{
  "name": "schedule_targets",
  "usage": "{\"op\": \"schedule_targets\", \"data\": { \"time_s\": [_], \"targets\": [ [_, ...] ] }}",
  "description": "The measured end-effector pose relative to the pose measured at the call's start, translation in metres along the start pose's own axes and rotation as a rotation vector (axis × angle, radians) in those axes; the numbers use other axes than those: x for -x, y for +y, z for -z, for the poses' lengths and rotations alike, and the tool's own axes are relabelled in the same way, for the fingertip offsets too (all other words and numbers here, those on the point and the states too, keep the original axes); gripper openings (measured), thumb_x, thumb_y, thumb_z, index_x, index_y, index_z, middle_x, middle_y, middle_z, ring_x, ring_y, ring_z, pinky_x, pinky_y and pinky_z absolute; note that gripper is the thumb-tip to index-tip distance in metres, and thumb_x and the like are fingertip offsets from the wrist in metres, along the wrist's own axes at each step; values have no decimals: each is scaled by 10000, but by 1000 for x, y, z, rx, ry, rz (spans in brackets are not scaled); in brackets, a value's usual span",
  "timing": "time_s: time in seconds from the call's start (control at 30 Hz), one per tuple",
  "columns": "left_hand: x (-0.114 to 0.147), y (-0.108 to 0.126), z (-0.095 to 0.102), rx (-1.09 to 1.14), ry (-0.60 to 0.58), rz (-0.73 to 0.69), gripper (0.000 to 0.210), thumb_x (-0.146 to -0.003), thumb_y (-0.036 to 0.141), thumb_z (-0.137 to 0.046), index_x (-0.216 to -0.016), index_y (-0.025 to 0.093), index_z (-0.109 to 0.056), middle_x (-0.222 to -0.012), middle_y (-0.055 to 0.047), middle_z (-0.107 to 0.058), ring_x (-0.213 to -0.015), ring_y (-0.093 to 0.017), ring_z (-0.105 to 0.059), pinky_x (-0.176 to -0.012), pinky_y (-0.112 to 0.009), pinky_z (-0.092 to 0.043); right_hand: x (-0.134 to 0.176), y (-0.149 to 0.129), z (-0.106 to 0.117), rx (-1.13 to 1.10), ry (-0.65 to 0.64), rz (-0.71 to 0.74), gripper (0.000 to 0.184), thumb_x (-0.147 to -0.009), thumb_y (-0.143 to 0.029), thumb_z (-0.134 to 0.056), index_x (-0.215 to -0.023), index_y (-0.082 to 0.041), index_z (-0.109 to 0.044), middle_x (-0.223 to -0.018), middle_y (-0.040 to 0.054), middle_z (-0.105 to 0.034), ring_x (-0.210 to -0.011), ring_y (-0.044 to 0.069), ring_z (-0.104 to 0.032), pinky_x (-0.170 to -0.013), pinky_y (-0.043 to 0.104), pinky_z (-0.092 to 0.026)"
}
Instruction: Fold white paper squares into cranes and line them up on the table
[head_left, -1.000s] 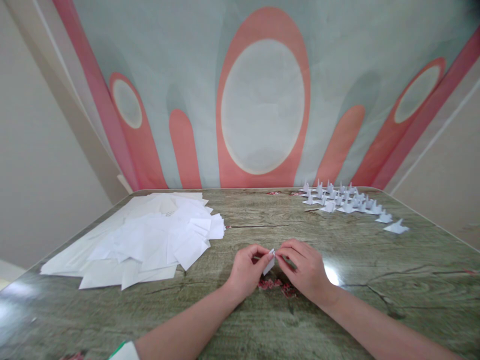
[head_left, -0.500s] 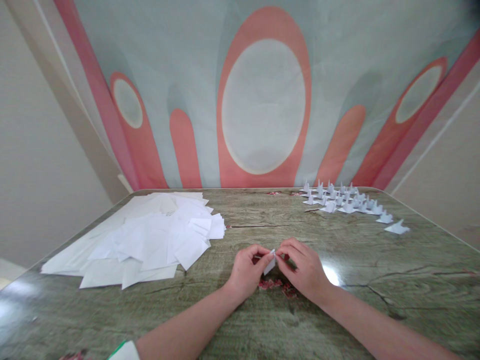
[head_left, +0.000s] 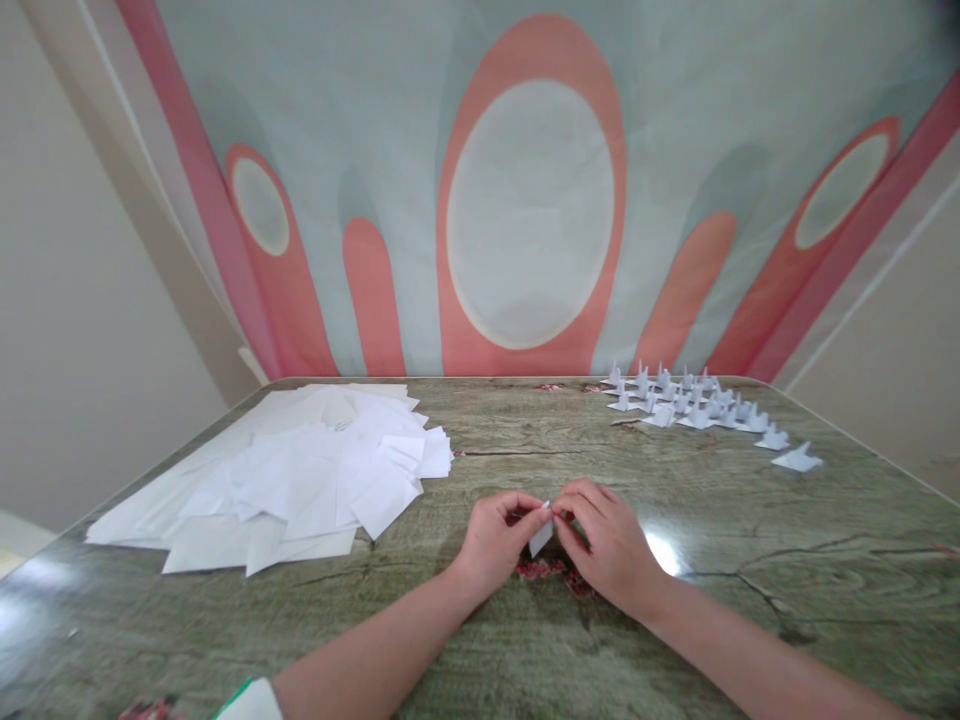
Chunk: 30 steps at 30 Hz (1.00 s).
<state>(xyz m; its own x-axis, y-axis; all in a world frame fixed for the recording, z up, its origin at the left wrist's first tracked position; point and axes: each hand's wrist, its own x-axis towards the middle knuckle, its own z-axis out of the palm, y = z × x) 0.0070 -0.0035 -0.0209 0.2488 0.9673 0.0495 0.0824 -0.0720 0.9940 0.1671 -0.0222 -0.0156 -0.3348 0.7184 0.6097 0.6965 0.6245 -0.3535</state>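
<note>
Between my hands, just above the table, is a small piece of folded white paper (head_left: pixel 541 538) with a pointed top. My left hand (head_left: pixel 496 537) pinches it from the left with thumb and forefinger. From the right, the thumb and forefinger of my right hand (head_left: pixel 606 545) close on its upper edge near the tip. My fingers cover most of the paper, so its full shape is hidden; a flat flap hangs below the fingertips.
A spread heap of white paper sheets and squares (head_left: pixel 300 480) covers the left of the wood-patterned table (head_left: pixel 480 640). Several folded white paper cranes (head_left: pixel 697 412) stand in rows at the far right. A patterned wall (head_left: pixel 405 120) rises behind the table's back edge.
Both hands keep their pinch on the folded paper in nearly the same place. The right fingers have shifted very slightly at its tip, and the whole view has moved a little.
</note>
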Motion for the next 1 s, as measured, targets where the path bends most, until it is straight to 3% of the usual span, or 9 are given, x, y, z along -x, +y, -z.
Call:
{"op": "schedule_targets", "data": {
  "time_s": [0.3,0.63,1.0],
  "targets": [
    [0,4,0,32,-9,18,256,-703,374,-642,-719,119,-638,-626,-2,-590,-558,-98,-481,-546,-198,-391,2,-1,-2,-18,5,-75,26,-819,-172,-489,-809,-182,-511,-835,47,-544,-783,186,-513,-710,333,-397],
    [0,2,3,23,-85,-41,286,-763,410,-587,-740,127,-560,-628,24,-496,-567,-79,-423,-533,-179,-350,3,-3,-1,-52,11,-61,9,-817,-192,-503,-810,-189,-508,-833,48,-545,-786,188,-514,-703,331,-396],
    [-1,3,2,97,-57,-3,244,-766,352,-607,-796,115,-662,-695,-20,-614,-632,-113,-505,-616,-209,-406,3,3,-3,-72,65,-101,26,-812,-194,-523,-833,-197,-538,-850,41,-560,-734,167,-525,-697,320,-403]
  ]
}}
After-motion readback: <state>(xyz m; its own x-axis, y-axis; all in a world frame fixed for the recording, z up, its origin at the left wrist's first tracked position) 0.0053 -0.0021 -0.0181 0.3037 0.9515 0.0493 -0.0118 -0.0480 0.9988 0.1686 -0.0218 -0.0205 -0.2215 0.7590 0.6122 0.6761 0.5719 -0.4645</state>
